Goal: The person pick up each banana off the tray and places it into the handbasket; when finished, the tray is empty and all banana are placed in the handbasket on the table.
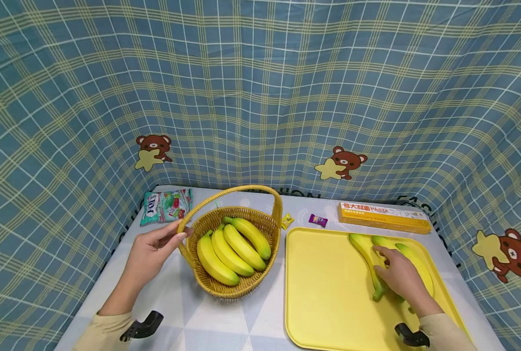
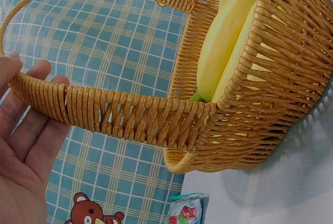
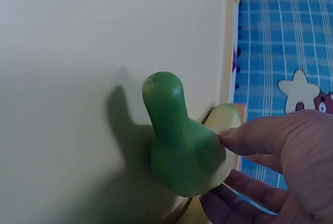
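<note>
A wicker basket [image 1: 234, 292] with a tall arched handle [image 2: 119, 112] stands left of centre, filled with several yellow bananas [image 1: 231, 248] with green tips. My left hand [image 1: 148, 256] pinches the left side of that handle, thumb on one face and fingers on the other. To the right, my right hand [image 1: 402, 278] reaches over a yellow tray [image 1: 326, 292] and grips the leftmost banana [image 3: 182, 146] there, thumb on its near side. The green stem end of this banana points toward the wrist camera. Another banana [image 1: 418, 263] lies on the tray's right side, partly behind the hand.
A teal candy bag [image 1: 165, 205] lies at the back left. Between basket and tray, at the back, are a small yellow wrapped candy [image 1: 287, 221] and a purple one [image 1: 318, 220]. A pasta box [image 1: 383, 218] lies behind the tray. A plaid curtain [image 1: 260, 97] hangs behind the table.
</note>
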Tool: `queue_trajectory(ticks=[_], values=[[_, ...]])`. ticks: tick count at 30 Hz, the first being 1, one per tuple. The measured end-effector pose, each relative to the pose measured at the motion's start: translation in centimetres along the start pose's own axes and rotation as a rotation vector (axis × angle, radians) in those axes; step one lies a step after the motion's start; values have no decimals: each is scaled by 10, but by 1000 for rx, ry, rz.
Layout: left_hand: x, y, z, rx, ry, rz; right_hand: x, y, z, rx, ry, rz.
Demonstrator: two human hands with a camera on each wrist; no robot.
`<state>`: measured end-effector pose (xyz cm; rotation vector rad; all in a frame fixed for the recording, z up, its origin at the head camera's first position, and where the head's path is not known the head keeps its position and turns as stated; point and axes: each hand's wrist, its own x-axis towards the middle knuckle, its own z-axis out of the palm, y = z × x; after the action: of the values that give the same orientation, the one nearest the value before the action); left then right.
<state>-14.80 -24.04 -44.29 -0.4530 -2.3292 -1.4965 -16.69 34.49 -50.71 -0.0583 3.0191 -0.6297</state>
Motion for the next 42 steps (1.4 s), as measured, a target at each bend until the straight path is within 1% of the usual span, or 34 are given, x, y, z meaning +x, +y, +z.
queue_trajectory(ticks=[4,8,11,17,22,30,37,42], values=[[0,-2,-1,9,1,1,-1,-14,6,36,-25,3],[0,-2,-1,16,2,0,-1,-24,12,47,-32,-32],[0,-1,-1,14,-1,2,-1,-28,16,46,-38,-49],[0,-2,0,16,-7,15,-1,-27,17,52,-79,-27],[-1,-3,-1,15,-4,7,-1,-25,16,57,-105,-26],[0,-2,-1,3,-1,2,1,-25,16,49,-105,-23],[0,-2,0,23,1,-1,1,-26,17,55,-98,-11],[0,-2,0,21,2,-3,0,-27,17,52,-90,-10]])
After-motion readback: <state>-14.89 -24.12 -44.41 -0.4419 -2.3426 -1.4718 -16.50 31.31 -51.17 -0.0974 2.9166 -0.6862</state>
